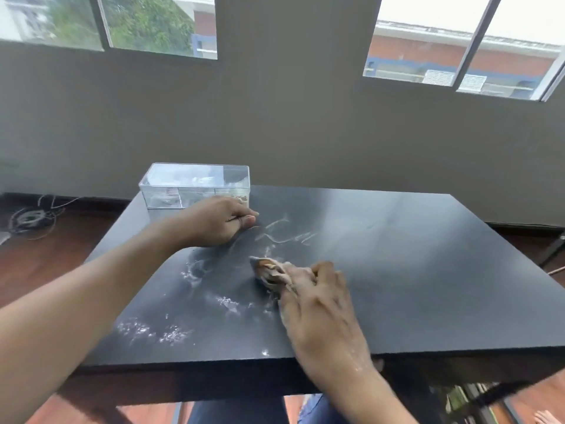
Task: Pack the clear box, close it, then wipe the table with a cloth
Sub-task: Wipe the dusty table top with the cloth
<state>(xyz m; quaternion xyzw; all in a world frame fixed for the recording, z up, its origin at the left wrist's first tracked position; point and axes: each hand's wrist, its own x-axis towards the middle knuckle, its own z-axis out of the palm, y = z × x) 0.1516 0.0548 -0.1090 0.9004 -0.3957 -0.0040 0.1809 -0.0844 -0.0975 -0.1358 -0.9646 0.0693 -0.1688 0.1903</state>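
A clear box with its lid on stands at the far left corner of the black table; pale items show inside. My left hand rests on the table just in front of the box, fingers curled with nothing seen in them. My right hand presses a small tan cloth onto the tabletop near the middle; the cloth sticks out past the fingertips. White powdery smears lie on the left and front of the surface, with streaks beyond the cloth.
A grey wall with windows stands behind the table. A coil of cable lies on the wooden floor at the left. My legs show under the table's front edge.
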